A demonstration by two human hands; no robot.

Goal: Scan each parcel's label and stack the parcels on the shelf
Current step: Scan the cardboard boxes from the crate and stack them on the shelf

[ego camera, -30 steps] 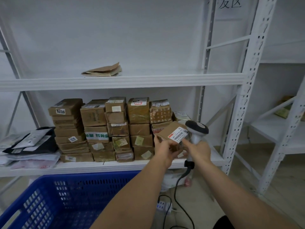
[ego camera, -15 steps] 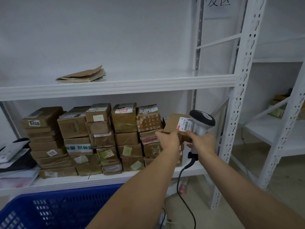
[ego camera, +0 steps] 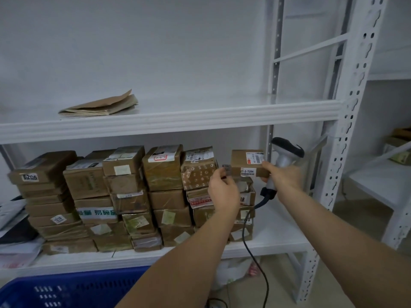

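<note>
Parcel (ego camera: 243,163) between both hands' grips

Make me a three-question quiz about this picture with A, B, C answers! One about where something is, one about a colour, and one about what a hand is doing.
1. Where is the folded brown paper?
A. upper shelf
B. in the basket
C. on the floor

2. What colour is the basket?
A. red
B. blue
C. green

3. What does the right hand hold?
A. nothing
B. a cup
C. scanner and parcel

Answers: 1 A, it lies on the upper shelf board. 2 B, its mesh wall is blue. 3 C, it grips the scanner handle and touches the parcel.
</note>
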